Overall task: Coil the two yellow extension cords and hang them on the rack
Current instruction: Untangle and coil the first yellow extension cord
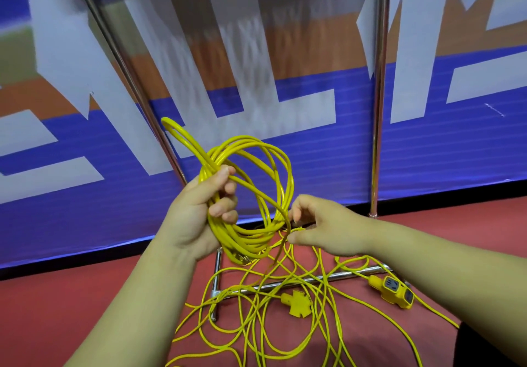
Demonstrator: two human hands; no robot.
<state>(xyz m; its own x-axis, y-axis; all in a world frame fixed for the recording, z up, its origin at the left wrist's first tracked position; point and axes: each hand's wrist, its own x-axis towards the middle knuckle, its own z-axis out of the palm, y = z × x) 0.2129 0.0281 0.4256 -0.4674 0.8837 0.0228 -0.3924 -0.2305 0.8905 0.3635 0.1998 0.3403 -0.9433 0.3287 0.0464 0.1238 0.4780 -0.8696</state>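
My left hand (199,209) grips a bundle of several loops of yellow extension cord (273,167), held up in front of the rack. My right hand (319,226) pinches a strand of the same cord at the coil's lower right edge. Below the hands, loose yellow cord (256,324) lies tangled on the red floor. A yellow cross-shaped socket end (296,304) and a yellow socket block with grey outlets (395,289) lie among it. The metal rack has two upright chrome poles (377,109) and a base bar (302,281) on the floor.
A blue, orange and white banner (427,152) stands right behind the rack. The red floor (71,309) extends to the left and right. A short chrome foot bar (216,281) of the rack runs towards me under the coil.
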